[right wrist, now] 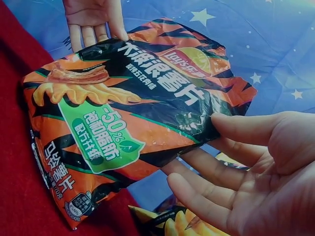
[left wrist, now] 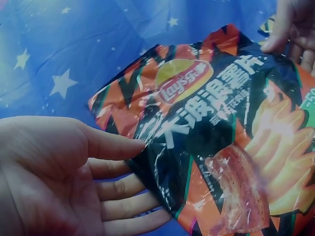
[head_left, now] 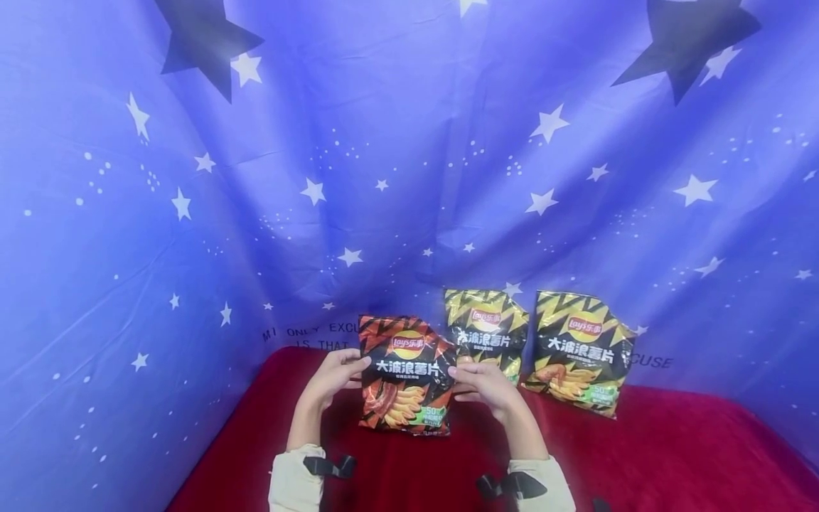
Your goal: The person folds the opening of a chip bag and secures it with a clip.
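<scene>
Both hands hold up a red and black bag of potato chips (head_left: 403, 387) with its printed front toward the head camera. My left hand (head_left: 335, 377) pinches its left edge, thumb on the front and the other fingers behind it. On the opposite edge, my right hand (head_left: 486, 387) pinches in the same way, its thumb (right wrist: 241, 127) lying over the dark band. A picture of bacon and ridged chips shows on the front in the left wrist view. The back of the bag is hidden.
Two yellow and black chip bags stand behind and to the right: one (head_left: 489, 313) partly covered by the held bag and right hand, the other (head_left: 579, 355) farther right. A red cloth (head_left: 659, 455) covers the table. Behind it hangs a blue star-printed curtain (head_left: 397, 220).
</scene>
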A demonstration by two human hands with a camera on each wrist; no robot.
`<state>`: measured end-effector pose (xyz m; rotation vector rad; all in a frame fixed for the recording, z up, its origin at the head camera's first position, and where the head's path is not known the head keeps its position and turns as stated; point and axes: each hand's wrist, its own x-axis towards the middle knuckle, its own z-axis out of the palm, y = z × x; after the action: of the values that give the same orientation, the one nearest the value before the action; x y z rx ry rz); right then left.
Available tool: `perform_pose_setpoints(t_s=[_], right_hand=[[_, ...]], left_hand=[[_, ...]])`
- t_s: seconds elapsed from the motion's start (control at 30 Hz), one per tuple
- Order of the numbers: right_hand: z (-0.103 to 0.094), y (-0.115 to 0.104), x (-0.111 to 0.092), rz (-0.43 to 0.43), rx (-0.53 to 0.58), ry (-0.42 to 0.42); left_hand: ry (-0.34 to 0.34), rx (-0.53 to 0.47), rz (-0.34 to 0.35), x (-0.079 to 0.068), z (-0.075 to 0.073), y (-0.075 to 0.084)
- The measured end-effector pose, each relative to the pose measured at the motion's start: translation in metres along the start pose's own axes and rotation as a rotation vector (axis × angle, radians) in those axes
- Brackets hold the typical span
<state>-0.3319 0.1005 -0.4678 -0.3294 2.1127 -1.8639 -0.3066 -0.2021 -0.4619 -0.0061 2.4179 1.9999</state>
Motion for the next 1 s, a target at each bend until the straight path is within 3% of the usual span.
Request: perform_pose_setpoints(t_s=[0.13, 0.23, 0.47, 0.57, 0.67, 0.8, 1.0], right_hand=[[0.001, 0.002, -0.001, 0.0, -0.009, 0.006], [0.002, 0.002, -0.002, -0.002, -0.001, 0.021], [0.003, -0.002, -0.003, -0.046, -0.006, 0.054], [0.007, -0.008, -0.005, -0.074, -0.005, 0.097], [0.011, -0.014, -0.006, -0.098, -0.006, 0.152], [0.017, -0.019, -0.006, -0.159, -0.045, 0.209], [0.023, -0.023, -0.008, -0.356, -0.173, 0.225]], left_hand=[[0.089, 0.035, 0.019, 0.001, 0.011, 0.004], [0.197, 0.063, 0.074, 0.001, 0.02, 0.009], [0.487, 0.213, 0.357, -0.005, 0.044, 0.026], [0.574, 0.314, 0.493, -0.008, 0.055, 0.034], [0.616, 0.436, 0.608, -0.01, 0.065, 0.041], [0.598, 0.57, 0.714, -0.012, 0.075, 0.046], [0.549, 0.677, 0.761, -0.014, 0.083, 0.046]])
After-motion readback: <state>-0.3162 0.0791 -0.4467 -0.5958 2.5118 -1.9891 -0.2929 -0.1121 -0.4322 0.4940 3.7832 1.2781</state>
